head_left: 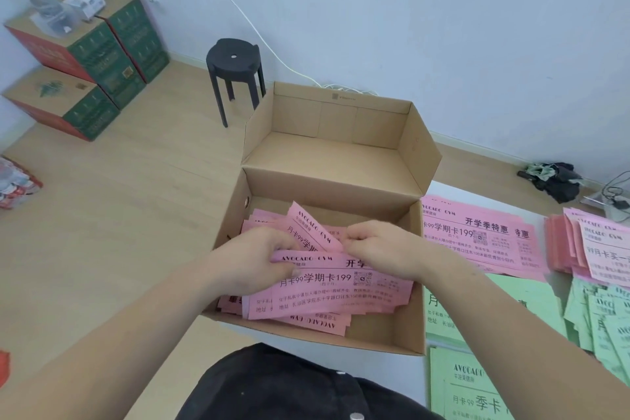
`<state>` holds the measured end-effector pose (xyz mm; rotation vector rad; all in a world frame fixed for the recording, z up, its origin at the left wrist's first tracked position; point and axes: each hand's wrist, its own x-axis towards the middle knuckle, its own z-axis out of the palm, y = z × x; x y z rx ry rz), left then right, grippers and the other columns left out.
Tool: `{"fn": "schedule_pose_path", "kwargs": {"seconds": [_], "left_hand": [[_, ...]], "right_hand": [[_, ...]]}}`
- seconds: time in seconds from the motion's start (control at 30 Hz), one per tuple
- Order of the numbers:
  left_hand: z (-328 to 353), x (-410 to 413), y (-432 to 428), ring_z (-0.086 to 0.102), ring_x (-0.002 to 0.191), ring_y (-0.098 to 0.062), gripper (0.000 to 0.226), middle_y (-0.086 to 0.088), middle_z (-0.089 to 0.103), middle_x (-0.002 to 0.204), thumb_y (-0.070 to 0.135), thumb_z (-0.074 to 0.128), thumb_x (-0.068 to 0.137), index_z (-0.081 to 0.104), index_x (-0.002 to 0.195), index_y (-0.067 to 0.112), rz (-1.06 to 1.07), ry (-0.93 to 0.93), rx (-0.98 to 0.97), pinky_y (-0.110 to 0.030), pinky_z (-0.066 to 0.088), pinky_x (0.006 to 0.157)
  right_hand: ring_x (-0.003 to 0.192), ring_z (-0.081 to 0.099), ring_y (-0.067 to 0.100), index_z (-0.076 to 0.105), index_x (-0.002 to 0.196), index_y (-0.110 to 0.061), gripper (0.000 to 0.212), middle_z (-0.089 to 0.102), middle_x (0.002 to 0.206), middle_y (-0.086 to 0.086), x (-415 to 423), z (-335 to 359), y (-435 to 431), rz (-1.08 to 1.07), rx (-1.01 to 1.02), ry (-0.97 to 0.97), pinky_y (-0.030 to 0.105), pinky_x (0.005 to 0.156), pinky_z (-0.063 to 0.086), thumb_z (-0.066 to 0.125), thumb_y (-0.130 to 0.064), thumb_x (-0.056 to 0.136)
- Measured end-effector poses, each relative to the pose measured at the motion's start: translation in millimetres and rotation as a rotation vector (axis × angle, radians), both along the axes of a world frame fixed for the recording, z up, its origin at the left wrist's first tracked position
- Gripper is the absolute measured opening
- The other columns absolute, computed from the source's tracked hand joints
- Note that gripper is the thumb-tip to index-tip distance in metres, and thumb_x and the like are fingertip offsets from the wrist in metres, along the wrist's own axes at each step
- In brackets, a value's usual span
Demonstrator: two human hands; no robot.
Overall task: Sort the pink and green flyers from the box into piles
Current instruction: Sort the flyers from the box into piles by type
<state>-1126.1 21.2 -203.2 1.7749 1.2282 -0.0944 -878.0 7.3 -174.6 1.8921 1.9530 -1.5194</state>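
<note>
An open cardboard box [385,327] sits in front of me with several pink flyers [327,297] lying loosely inside. My left hand [252,262] grips the top pink flyer at its left end, thumb on the printed face. My right hand [381,249] pinches the upper edge of the same bunch of pink flyers near the middle. To the right of the box lie a pink pile [484,239], a second pink pile [593,249], a green pile [531,307] and more green flyers [470,385].
The box lid [341,133] stands open toward the wall. A black stool [235,75] stands behind the box on the wooden floor. Green and red cartons [95,54] are stacked at the far left. Dark cloth [552,177] and cables lie at the right.
</note>
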Motion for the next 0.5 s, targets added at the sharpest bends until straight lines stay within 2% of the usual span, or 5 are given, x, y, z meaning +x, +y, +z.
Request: {"fn": "schedule_pose_path", "kwargs": {"seconds": [0.1, 0.2, 0.3, 0.37, 0.5], "left_hand": [[-6.1, 7.1, -1.7, 0.065, 0.083, 0.002, 0.011, 0.017, 0.072, 0.090, 0.036, 0.075, 0.093, 0.070, 0.083, 0.038, 0.025, -0.031, 0.088, -0.032, 0.057, 0.081], [-5.9, 10.2, -3.2, 0.061, 0.090, 0.003, 0.020, 0.022, 0.065, 0.102, 0.032, 0.081, 0.087, 0.063, 0.092, 0.040, 0.028, -0.087, 0.250, -0.033, 0.055, 0.085], [-3.1, 2.0, -0.8, 0.049, 0.123, -0.008, 0.062, 0.019, 0.051, 0.131, 0.036, 0.088, 0.069, 0.055, 0.122, 0.038, -0.078, -0.048, 0.641, -0.037, 0.045, 0.108], [0.7, -4.9, 3.0, 0.044, 0.136, -0.017, 0.085, 0.011, 0.049, 0.144, 0.043, 0.087, 0.068, 0.049, 0.143, 0.031, -0.172, 0.010, 0.717, -0.041, 0.037, 0.116], [1.1, -7.8, -3.0, 0.061, 0.107, -0.023, 0.046, 0.006, 0.064, 0.108, 0.031, 0.083, 0.076, 0.065, 0.118, 0.024, -0.245, 0.127, 0.814, -0.041, 0.056, 0.085]], "right_hand": [[0.081, 0.059, 0.008, 0.064, 0.093, -0.031, 0.033, 0.062, 0.089, -0.015, -5.8, -2.5, -8.5, 0.149, -0.037, -0.081, 0.031, 0.076, 0.048, 0.061, -0.064, 0.093], [0.103, 0.061, 0.022, 0.056, 0.106, -0.030, 0.018, 0.060, 0.098, -0.009, -10.3, -10.1, -19.8, 0.358, 0.131, -0.340, 0.033, 0.078, 0.049, 0.067, -0.035, 0.093], [0.109, 0.060, 0.024, 0.054, 0.108, -0.032, 0.014, 0.062, 0.101, -0.007, -13.6, -2.4, -20.9, 0.364, 0.290, -0.389, 0.031, 0.073, 0.042, 0.058, -0.024, 0.096], [0.107, 0.062, 0.024, 0.053, 0.105, -0.033, 0.015, 0.066, 0.107, -0.006, -15.1, 2.7, -14.3, 0.367, 0.368, -0.434, 0.033, 0.074, 0.048, 0.056, -0.023, 0.095], [0.106, 0.062, 0.024, 0.058, 0.114, -0.035, 0.023, 0.063, 0.110, -0.007, -20.8, -3.7, -10.8, 0.382, 0.455, -0.491, 0.035, 0.075, 0.049, 0.059, -0.023, 0.094]]}}
